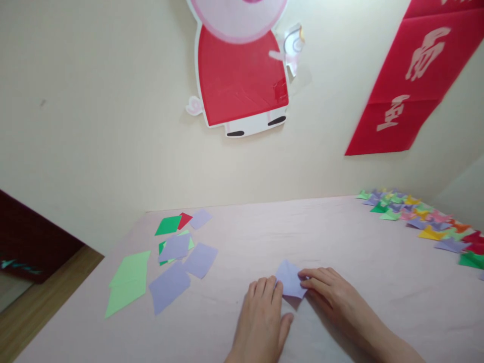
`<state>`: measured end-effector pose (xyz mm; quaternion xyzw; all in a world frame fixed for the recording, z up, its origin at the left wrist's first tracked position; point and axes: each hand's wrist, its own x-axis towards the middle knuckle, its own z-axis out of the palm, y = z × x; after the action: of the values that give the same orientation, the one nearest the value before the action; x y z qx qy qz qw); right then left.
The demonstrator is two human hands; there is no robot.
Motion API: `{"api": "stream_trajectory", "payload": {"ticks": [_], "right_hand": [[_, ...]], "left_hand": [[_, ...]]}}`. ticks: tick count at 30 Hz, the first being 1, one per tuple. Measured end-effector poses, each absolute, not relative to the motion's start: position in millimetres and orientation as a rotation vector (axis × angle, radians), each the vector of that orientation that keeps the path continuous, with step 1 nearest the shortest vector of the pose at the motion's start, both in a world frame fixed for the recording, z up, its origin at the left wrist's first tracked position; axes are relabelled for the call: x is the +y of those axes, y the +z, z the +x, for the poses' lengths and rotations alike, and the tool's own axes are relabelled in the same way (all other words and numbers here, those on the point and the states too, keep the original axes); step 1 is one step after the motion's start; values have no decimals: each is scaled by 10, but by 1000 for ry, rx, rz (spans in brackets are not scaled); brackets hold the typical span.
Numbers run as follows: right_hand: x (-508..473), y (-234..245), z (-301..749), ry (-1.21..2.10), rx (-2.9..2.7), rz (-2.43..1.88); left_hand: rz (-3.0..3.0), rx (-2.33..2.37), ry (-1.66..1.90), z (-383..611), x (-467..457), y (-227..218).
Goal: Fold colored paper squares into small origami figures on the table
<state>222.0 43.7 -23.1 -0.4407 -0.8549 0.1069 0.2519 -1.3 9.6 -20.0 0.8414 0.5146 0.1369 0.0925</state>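
Hands (260,317) (338,295) on paper (289,277); blurry banner txt (427,53)

A plain cream wall (94,101) at the far side bears a red-bodied cartoon cutout (242,75) and, right, a red pale-lettered banner (419,91). Brown wooden flooring (56,283) shows left.

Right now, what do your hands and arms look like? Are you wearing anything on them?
Both the left hand and right hand are bare: no gloves, rings or watch visible. The right forearm shows no sleeve.
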Motion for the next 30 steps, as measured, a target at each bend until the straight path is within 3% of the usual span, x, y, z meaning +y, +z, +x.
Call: {"api": "stream_trajectory", "payload": {"ticks": [6,13,30], "right_hand": [[570,-125,2089,485,-2184,-1479],[728,-134,1908,393,-2184,-1747],[726,-183,1885,344,-2148,-1777]], "left_hand": [[2442,1579,451,56,61,-226],[2369,1525,506,44,142,-107],[2494,1522,418,96,88,-190]]}}
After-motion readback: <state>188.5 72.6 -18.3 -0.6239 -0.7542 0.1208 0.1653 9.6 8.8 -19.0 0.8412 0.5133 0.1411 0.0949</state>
